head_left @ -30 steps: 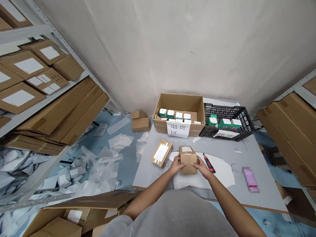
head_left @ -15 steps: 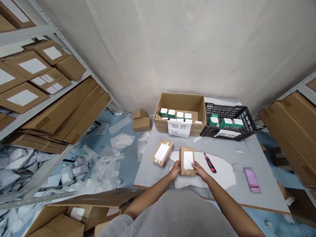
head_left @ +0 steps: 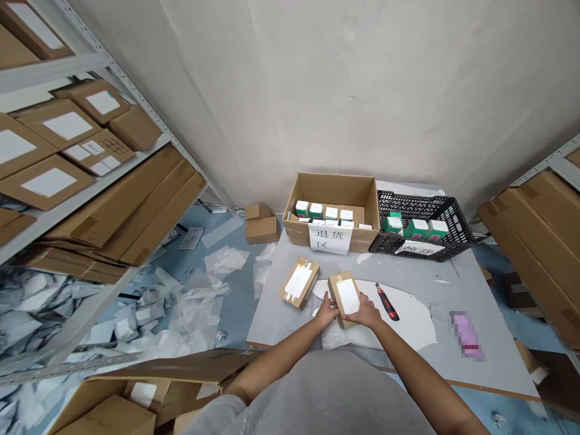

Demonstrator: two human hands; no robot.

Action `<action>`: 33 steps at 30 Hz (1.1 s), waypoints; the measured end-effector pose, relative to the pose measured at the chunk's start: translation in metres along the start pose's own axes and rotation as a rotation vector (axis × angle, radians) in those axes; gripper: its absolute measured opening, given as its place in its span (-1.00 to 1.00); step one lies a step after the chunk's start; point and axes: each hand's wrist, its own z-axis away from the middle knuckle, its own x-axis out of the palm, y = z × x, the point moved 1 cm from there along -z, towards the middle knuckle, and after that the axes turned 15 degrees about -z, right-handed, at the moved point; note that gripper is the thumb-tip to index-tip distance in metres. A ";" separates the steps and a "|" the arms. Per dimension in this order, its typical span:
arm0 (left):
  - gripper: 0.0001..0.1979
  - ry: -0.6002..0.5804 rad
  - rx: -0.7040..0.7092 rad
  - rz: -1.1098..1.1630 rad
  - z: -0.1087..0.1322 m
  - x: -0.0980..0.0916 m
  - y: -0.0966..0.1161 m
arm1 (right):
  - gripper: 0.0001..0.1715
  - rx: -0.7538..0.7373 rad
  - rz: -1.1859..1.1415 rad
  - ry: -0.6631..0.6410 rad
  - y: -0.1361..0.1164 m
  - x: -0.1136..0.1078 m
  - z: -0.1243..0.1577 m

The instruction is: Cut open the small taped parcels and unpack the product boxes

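A small brown cardboard box (head_left: 347, 295) with a white label on top lies on white paper (head_left: 408, 317) on the grey table (head_left: 435, 290). My left hand (head_left: 327, 313) grips its near left corner. My right hand (head_left: 366, 315) is closed on its near right side. A second labelled brown box (head_left: 298, 281) lies just to the left, untouched. A red and black utility knife (head_left: 386, 300) rests to the right of the held box.
An open carton (head_left: 334, 191) of green and white packs and a black crate (head_left: 423, 208) stand at the table's back. A pink object (head_left: 466, 335) lies at right. Shelves of cartons flank both sides. Paper scraps litter the blue floor at left.
The box has been turned so its white label faces up, then rotated slightly. My right hand has slid to its near end.
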 end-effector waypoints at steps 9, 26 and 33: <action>0.04 -0.060 0.051 -0.507 -0.006 -0.033 0.031 | 0.77 0.006 0.314 0.106 -0.046 0.034 0.008; 0.27 -0.040 0.535 -1.231 -0.019 -0.048 0.072 | 0.63 -0.389 0.479 -0.114 -0.003 -0.028 -0.026; 0.29 0.018 0.439 -1.203 -0.016 -0.050 0.068 | 0.14 -0.436 0.197 0.093 0.042 -0.044 -0.026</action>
